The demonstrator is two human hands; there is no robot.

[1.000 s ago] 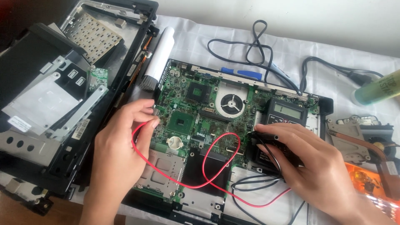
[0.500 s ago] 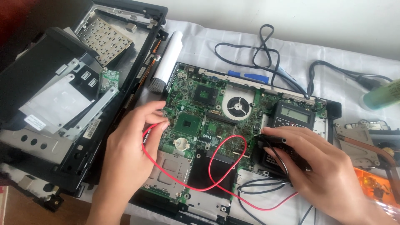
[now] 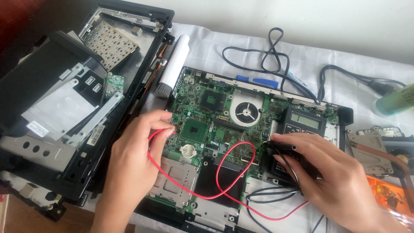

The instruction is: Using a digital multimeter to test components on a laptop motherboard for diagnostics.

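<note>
a: left hand (image 3: 133, 159)? where, and on what?

b: near-left of the board (image 3: 202, 129). fingers pinched together on the red probe (image 3: 169, 130), tip down on the green surface just left of the square chip (image 3: 192, 129).

a: and the lead?

b: red wire (image 3: 224, 172) loops from that pinch, across the black plate in the near middle, then runs right toward the meter (image 3: 302, 129).

a: right hand (image 3: 332, 177)?

b: lies on the lower half of the meter, fingers closed over its body and a black lead (image 3: 290, 162). can't tell whether it grips a second probe or only steadies the case; the fingers hide it.

a: how does the probe handle?

b: i'd judge it light and stiff, with a thin tip that can skid off a solder point. best held low on the plastic shaft, pen style, as it is now. the wire is limp and springy, likely to tug sideways.

a: the board itself?

b: stiff but fragile, crowded with small parts; light pressure only.

a: around it?

b: fan (image 3: 246, 111) far of centre, white tube (image 3: 174, 64) far-left, stripped case (image 3: 64, 99) on the left, black cables (image 3: 271, 56) far, green bottle (image 3: 396, 100) far-right.
</note>
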